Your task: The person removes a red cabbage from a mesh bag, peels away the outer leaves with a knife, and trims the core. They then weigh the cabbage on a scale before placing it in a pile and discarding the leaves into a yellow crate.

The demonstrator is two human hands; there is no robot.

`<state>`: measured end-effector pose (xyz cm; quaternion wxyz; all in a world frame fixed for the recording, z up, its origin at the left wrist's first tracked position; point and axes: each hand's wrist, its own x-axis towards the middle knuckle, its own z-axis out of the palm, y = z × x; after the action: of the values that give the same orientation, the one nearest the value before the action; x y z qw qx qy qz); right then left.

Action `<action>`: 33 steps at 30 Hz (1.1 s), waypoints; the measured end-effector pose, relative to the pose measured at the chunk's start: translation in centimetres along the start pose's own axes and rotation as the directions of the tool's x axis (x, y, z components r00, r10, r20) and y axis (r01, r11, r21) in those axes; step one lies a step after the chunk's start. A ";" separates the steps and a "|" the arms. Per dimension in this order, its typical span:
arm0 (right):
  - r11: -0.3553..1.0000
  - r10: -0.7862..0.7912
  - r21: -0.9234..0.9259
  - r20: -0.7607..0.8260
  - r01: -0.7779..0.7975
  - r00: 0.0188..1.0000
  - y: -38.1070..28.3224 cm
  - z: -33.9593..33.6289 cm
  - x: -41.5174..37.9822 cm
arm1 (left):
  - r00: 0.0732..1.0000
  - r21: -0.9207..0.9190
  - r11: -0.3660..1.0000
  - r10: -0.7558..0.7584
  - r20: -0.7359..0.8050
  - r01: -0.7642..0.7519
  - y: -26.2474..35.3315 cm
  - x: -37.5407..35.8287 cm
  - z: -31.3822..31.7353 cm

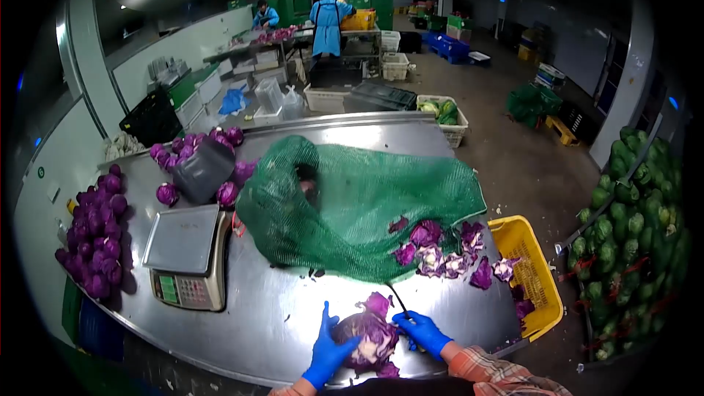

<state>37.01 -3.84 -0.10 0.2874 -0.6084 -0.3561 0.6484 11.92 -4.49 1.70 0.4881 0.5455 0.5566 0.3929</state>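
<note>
A purple cabbage [367, 342] with loosened outer leaves rests on the metal table near its front edge. My left hand [328, 350], in a blue glove, lies against the cabbage's left side with thumb and fingers apart. On the right, my right hand [423, 334], also gloved in blue, is closed around the handle of a knife [397, 298]; its dark, thin blade points up and left. Beyond both hands a green mesh sack [367, 205] is spread over the table, with cut purple leaves [442, 260] at its right front corner.
A scale [187, 257] and piled purple cabbages [95, 235] occupy the left side. At the table's right edge is a yellow crate [535, 279]. Green sacks of vegetables [631, 235] stand farther right. Two people in blue work at a table in the background.
</note>
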 end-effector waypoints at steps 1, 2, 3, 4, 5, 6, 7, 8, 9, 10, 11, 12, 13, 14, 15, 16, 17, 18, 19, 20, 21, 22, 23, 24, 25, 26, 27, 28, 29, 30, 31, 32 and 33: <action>0.998 -0.066 0.021 0.006 0.066 0.998 0.5 -0.1 -1.1 | 0.997 -0.017 0.999 -0.041 0.068 0.042 -0.8 0.1 -0.3; 0.990 -0.137 0.041 0.010 0.136 0.991 0.6 -0.3 -2.0 | 0.988 -0.034 0.996 -0.074 0.136 0.079 -1.9 0.8 -0.6; 0.999 -0.039 0.020 0.076 0.038 0.996 0.1 -0.3 -3.1 | 0.974 0.070 0.991 -0.127 0.186 0.115 -3.0 1.3 -1.0; 0.992 -0.032 -0.123 0.068 0.040 0.997 -1.1 0.5 -4.6 | 0.972 -0.170 0.982 -0.041 0.232 0.082 -2.1 1.4 -0.7; 0.986 -0.019 -0.163 0.075 0.031 0.997 1.1 1.1 -4.2 | 0.974 -0.101 0.986 -0.108 0.201 0.130 -3.1 1.1 -0.3; 0.989 -0.004 -0.145 0.055 0.012 0.998 1.4 1.7 -3.8 | 0.973 -0.291 0.940 -0.122 0.195 0.176 -1.7 0.2 0.5; 0.994 0.000 -0.112 0.037 0.004 0.999 1.8 1.7 -3.5 | 0.948 -0.341 0.893 -0.225 0.226 0.293 1.4 -0.6 0.6; 0.989 -0.044 -0.138 0.085 0.056 0.995 1.8 0.9 -3.1 | 0.944 -0.413 0.856 -0.227 0.239 0.310 1.4 -0.5 0.8; 0.990 -0.049 -0.133 0.058 0.057 0.997 -0.3 1.2 -4.2 | 0.957 -0.403 0.877 -0.181 0.227 0.262 1.2 -0.3 1.1; 0.967 -0.117 -0.223 0.056 0.127 0.992 -0.7 1.1 -4.3 | 0.965 -0.401 0.885 -0.163 0.206 0.235 1.0 -0.5 1.3; 0.954 -0.074 -0.284 0.087 0.096 0.993 -2.3 1.1 -5.2 | 0.964 -0.380 0.894 -0.169 0.205 0.238 1.0 -0.9 1.3; 0.928 -0.154 -0.330 0.082 0.172 0.985 -1.9 1.3 -5.0 | 0.966 -0.361 0.904 -0.166 0.199 0.230 1.3 -0.9 1.3; 0.895 -0.230 -0.374 0.081 0.243 0.970 -1.1 1.6 -4.6 | 0.968 -0.357 0.907 -0.161 0.192 0.221 1.3 -0.9 1.4; 0.855 -0.302 -0.416 0.084 0.309 0.950 -0.3 2.0 -4.3 | 0.970 -0.352 0.911 -0.158 0.185 0.216 1.3 -1.0 1.5; 0.808 -0.373 -0.457 0.090 0.371 0.924 0.2 2.3 -4.1 | 0.972 -0.348 0.914 -0.154 0.179 0.209 1.3 -1.1 1.7; 0.791 -0.377 -0.489 0.082 0.367 0.922 0.3 2.5 -4.1 | 0.973 -0.358 0.910 -0.157 0.171 0.210 1.2 -1.1 2.0; 0.771 -0.383 -0.522 0.077 0.365 0.920 0.2 2.6 -3.9 | 0.974 -0.370 0.905 -0.158 0.162 0.208 1.1 -1.1 2.2; 0.749 -0.388 -0.555 0.074 0.361 0.919 0.0 2.7 -3.7 | 0.975 -0.383 0.900 -0.160 0.151 0.207 1.0 -1.1 2.6; 0.745 -0.404 -0.558 0.057 0.365 0.913 0.0 2.6 -3.3 | 0.979 -0.431 0.880 -0.159 0.131 0.201 1.2 -1.2 3.0; 0.779 -0.307 -0.562 0.046 0.279 0.951 -0.8 2.5 -3.1 | 0.981 -0.425 0.885 -0.163 0.102 0.191 1.1 -1.5 3.3; 0.803 -0.210 -0.564 0.033 0.192 0.977 -2.2 2.3 -2.9 | 0.984 -0.417 0.892 -0.161 0.074 0.177 1.1 -1.6 3.6; 0.818 -0.115 -0.565 0.018 0.105 0.993 -2.9 2.2 -2.9 | 0.987 -0.408 0.899 -0.155 0.047 0.160 1.1 -1.7 3.9; 0.800 -0.297 -0.542 0.013 0.256 0.955 -1.2 2.1 -1.8 | 0.981 -0.430 0.884 -0.192 0.031 0.186 1.6 -1.7 4.1; 0.795 -0.318 -0.552 -0.023 0.253 0.948 0.2 1.9 -0.4 | 0.982 -0.434 0.882 -0.185 0.037 0.183 1.6 -1.5 4.2; 0.792 -0.335 -0.558 -0.057 0.248 0.941 1.4 1.8 0.8 | 0.982 -0.437 0.881 -0.183 0.042 0.183 1.6 -1.6 4.1; 0.785 -0.357 -0.568 -0.089 0.247 0.930 -0.5 2.0 0.8 | 0.984 -0.441 0.880 -0.176 0.043 0.177 1.6 -1.6 4.0; 0.952 0.011 -0.304 -0.046 -0.025 0.999 -2.7 1.2 -0.2 | 0.998 -0.374 0.925 -0.051 0.040 0.063 -0.2 -1.7 3.8; 0.940 -0.016 -0.341 -0.079 -0.012 0.997 -2.1 1.3 0.6 | 0.997 -0.414 0.907 -0.061 0.053 0.078 -0.1 -1.9 3.3; 0.923 -0.048 -0.384 -0.107 0.003 0.993 -0.8 1.4 2.2 | 0.996 -0.457 0.885 -0.068 0.061 0.089 -0.1 -1.8 3.1; 0.929 0.025 -0.364 -0.094 -0.058 0.995 -1.1 1.7 2.5 | 0.994 -0.495 0.862 -0.088 0.067 0.110 -0.2 -2.0 2.7; 0.930 0.098 -0.348 -0.081 -0.121 0.992 -1.4 1.9 2.7 | 0.995 -0.503 0.859 -0.083 0.052 0.098 -0.3 -2.4 2.2; 0.958 0.098 -0.270 0.004 -0.093 0.995 -0.9 1.7 3.3 | 0.990 -0.470 0.871 -0.127 0.061 0.141 -0.6 -3.0 1.6; 0.985 0.056 -0.167 0.046 -0.048 0.997 -0.7 1.7 3.6 | 0.984 -0.437 0.882 -0.165 0.068 0.178 -0.9 -3.3 0.9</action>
<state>34.97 -0.69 -1.63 0.2098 -0.6227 -0.4000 0.6390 12.32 -7.94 1.06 0.6396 0.3749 0.4919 0.4564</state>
